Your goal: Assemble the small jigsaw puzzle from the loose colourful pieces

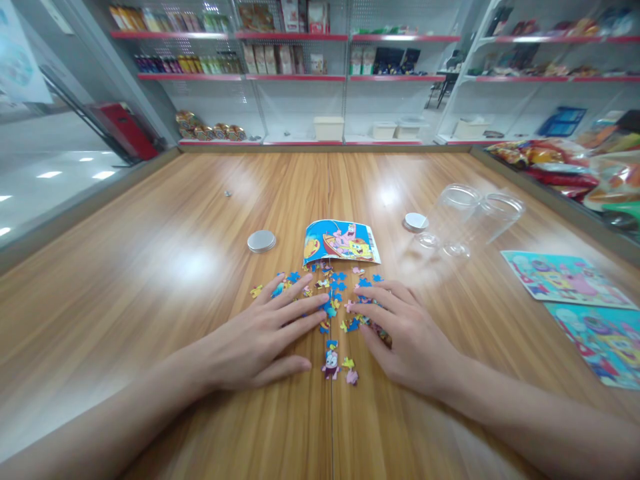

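Note:
Many small jigsaw puzzle pieces (339, 285), blue, yellow and pink, lie loose on the wooden table. My left hand (265, 337) rests on the left part of the pile, palm down with its fingers spread. On the pile's right side, my right hand (400, 327) lies with its fingers apart, its fingertips touching pieces. Some pieces are hidden under both hands. Nearer to me, a few pieces, one with a cartoon face (331, 365), sit between my hands. Just beyond the pile is a curled picture sheet (341, 241) with cartoon figures.
A silver lid (261, 241) lies left of the sheet, and another lid (415, 222) to the right. Two clear jars (453, 213) stand near it. Two cartoon pictures (570, 279) lie at the right. Stocked shelves (295, 78) line the back beyond the table's raised edge.

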